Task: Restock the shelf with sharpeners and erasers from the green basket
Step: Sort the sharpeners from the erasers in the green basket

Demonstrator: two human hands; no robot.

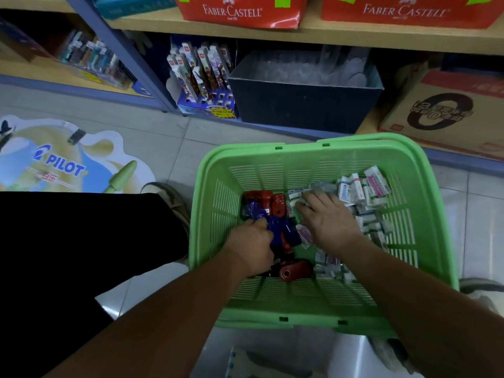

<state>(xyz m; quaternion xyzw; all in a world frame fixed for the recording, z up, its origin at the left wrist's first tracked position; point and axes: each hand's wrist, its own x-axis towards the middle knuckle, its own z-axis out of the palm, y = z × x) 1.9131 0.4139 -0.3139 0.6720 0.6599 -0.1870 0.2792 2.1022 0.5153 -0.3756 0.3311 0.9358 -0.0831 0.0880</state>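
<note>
The green basket (425, 214) stands on the floor in front of the shelf. Inside it lie red and blue sharpeners (278, 205) on the left and several small boxed erasers (365, 192) on the right. My left hand (253, 244) reaches into the basket with its fingers curled round a blue sharpener (275, 225). My right hand (327, 216) lies palm down on the erasers, fingers spread and a little bent over them. Whether it holds any eraser is hidden under the palm.
The lowest shelf holds a dark bin (302, 102) with clear plastic, a blue display box of pens (204, 85) and a cardboard box (441, 115). Red Faber-Castell boxes (237, 9) sit on the shelf above. A Pilot floor sticker (62, 159) lies left. My dark trouser leg (81, 236) is beside the basket.
</note>
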